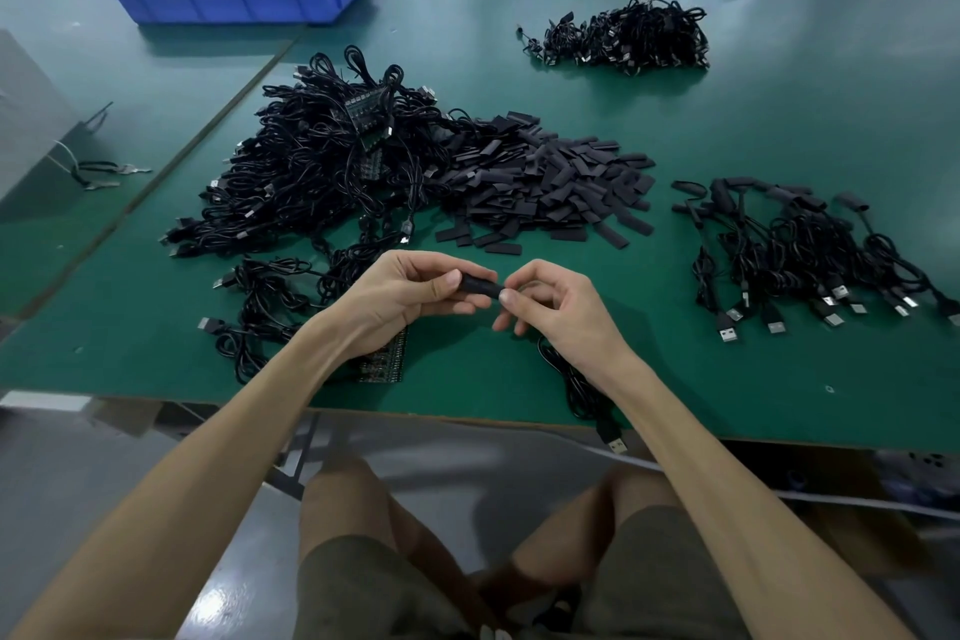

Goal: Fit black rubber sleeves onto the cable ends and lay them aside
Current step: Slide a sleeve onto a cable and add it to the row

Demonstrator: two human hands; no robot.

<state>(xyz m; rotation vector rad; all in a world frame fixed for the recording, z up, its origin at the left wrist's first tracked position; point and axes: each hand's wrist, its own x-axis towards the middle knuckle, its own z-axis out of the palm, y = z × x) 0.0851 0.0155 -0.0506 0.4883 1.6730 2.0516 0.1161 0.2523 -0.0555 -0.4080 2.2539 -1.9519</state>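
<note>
Tray (234, 8) far left; sleeve (480, 285) in left hand (400, 296)

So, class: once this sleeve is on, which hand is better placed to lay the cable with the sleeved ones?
Likely the right hand: it pinches the sleeve, and the pile of sleeved cables lies on its side. The left hand would have to cross over.

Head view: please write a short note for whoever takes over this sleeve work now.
Hands: left hand pinches one end of a black rubber sleeve; right hand pinches the other end. Its cable trails to the edge of the green table.
Middle pile: loose sleeves; to its left, bare cables; at right, sleeved cables.
Done: the right pile.
Left: seat this sleeve, lay it aside, then work through the left pile.
</note>
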